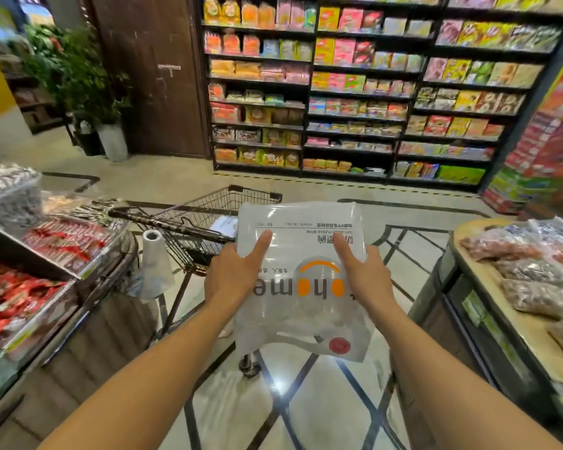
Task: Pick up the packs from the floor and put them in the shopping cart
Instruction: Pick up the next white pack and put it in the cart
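A: Item 1?
B: Pack (301, 280), clear plastic, orange-and-grey "home" print reading upside down, red round seal at its near right corner. Held in the air at centre, above the floor (306, 417), near edge of the shopping cart (208, 219) just behind it.

A: Grip, left?
B: Left hand (231, 276) on the pack's left edge, forefinger straight along the top face, the other fingers hidden beneath; it holds the pack.

A: Grip, right?
B: Right hand (366, 277) on the right edge, forefinger likewise laid flat on top, holding the same pack.

A: Item 2?
B: Shopping cart, black wire, far of the hands; 1 white pack (223, 225) partly visible inside.

A: Surroundings?
B: Table (488, 261) at right carrying bagged goods; display bins (46, 254) at left; roll of bags (152, 251) beside the cart; stocked shelves (355, 92) far.
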